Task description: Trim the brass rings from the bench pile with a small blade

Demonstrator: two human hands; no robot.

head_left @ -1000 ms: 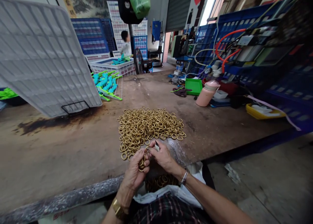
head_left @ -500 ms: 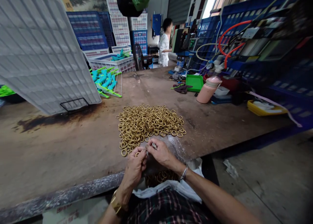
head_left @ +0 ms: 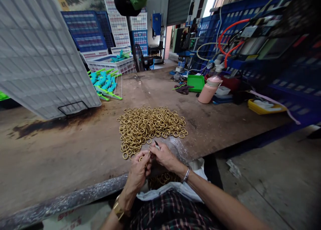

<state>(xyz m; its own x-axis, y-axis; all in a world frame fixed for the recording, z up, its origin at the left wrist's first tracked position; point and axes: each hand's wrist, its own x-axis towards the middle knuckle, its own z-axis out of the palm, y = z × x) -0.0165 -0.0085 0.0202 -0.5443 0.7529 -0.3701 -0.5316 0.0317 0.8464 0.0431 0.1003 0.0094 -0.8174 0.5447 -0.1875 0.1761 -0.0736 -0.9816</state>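
The left hand [head_left: 139,168] is bent closed on at least one ring [head_left: 141,158]; how many are inside the fingers, I cannot tell. The right hand [head_left: 165,158] is just beside it, the fingertips almost meeting, and grasps a small tool [head_left: 157,147], whose dark tip points away from the body and slightly to the left. Both hands are above the near edge of the table [head_left: 92,159]. Just beyond them is the pile [head_left: 150,124] of similar rings, lying flat or leaning on each other; its near left part comes close to the left hand, while its right part lies ahead of the right hand. Below the hands, before the near edge, more rings [head_left: 164,179] lie in a white bag [head_left: 199,166]. Farther, toward the right edge, there are a pink bottle [head_left: 207,92], upright but looking tilted, a green tray [head_left: 196,83] and a yellow tray [head_left: 263,108]. On the left side stands a white panel [head_left: 50,56], with toy bows [head_left: 106,82] beside it. Behind the far edge are a fan [head_left: 137,57] and stacked crates [head_left: 87,30].
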